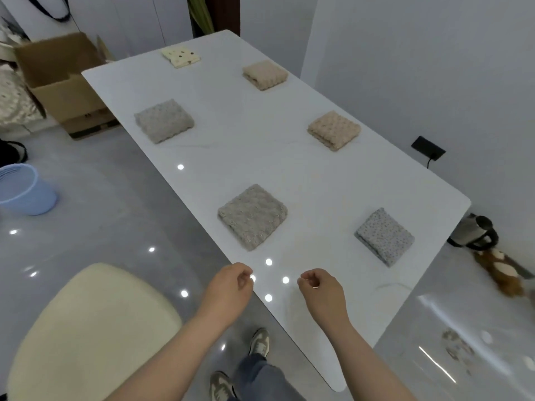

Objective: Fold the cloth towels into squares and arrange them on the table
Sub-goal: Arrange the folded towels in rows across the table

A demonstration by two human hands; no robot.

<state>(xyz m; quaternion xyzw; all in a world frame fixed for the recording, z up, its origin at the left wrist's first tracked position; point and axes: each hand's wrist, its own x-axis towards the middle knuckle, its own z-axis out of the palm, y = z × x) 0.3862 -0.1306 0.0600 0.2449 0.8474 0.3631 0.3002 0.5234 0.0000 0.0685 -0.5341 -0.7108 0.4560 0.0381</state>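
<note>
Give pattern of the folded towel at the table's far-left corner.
Cream towel with scattered dark dots; shows best in the head view.

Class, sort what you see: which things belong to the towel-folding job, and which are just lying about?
Job: cream spotted folded towel; far beige textured towel; nearer beige textured towel; far grey textured towel; near grey textured towel; blue-grey speckled towel; white glossy table.
Lying about: brown cardboard box; blue plastic bin; steel kettle; cream cushioned chair; brown plush toy.
</note>
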